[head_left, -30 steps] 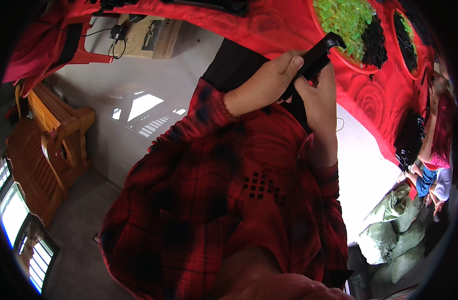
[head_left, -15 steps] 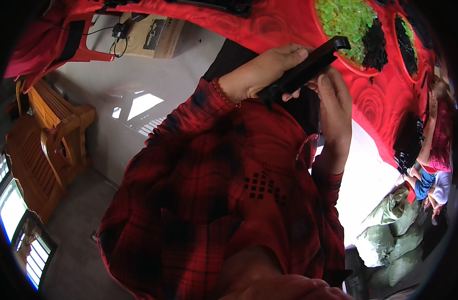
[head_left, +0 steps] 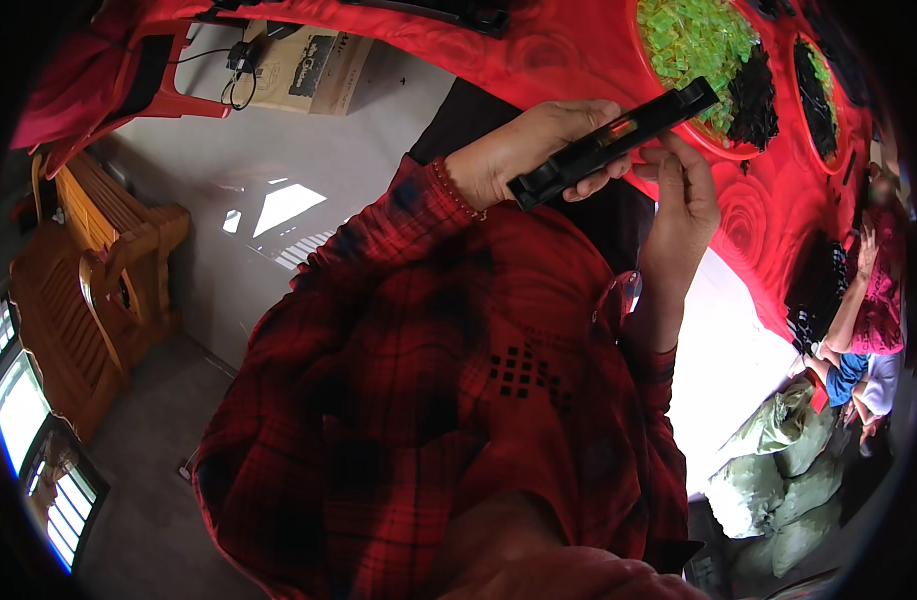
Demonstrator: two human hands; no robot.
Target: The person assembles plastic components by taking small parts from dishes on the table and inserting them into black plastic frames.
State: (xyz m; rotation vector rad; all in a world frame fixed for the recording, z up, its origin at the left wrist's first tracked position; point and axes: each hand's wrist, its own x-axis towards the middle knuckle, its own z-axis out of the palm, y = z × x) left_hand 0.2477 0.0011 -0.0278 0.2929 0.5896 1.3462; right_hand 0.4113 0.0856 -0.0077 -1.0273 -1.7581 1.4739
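Note:
My left hand (head_left: 534, 140) grips a long black plastic bar-shaped housing (head_left: 589, 150) with raised ends, tilted up to the right. A small slot near its middle shows a bit of orange and green. The fingers of that hand wrap round the bar from beneath. Beside the bar's right half is my right hand (head_left: 684, 195), its thumb and fingers drawn together near the edge. Whatever lies between those fingertips is too small to make out. Beyond the bar, a round red basin (head_left: 641, 55) holds many clear yellow-green pieces (head_left: 689, 45) and a heap of black pieces (head_left: 754, 105).
A red rose-patterned cloth (head_left: 549, 60) covers the table. Another basin (head_left: 827, 165) with black and green pieces stands at the right. Farther right, another person (head_left: 879, 270) sits by black parts (head_left: 819, 280). Pale sacks (head_left: 779, 490), a wooden bench (head_left: 89, 300) and a cardboard box (head_left: 304, 75) surround me.
The bar has rolled in my left hand, so its slotted face now shows. My right hand has shifted a little right, away from the bar.

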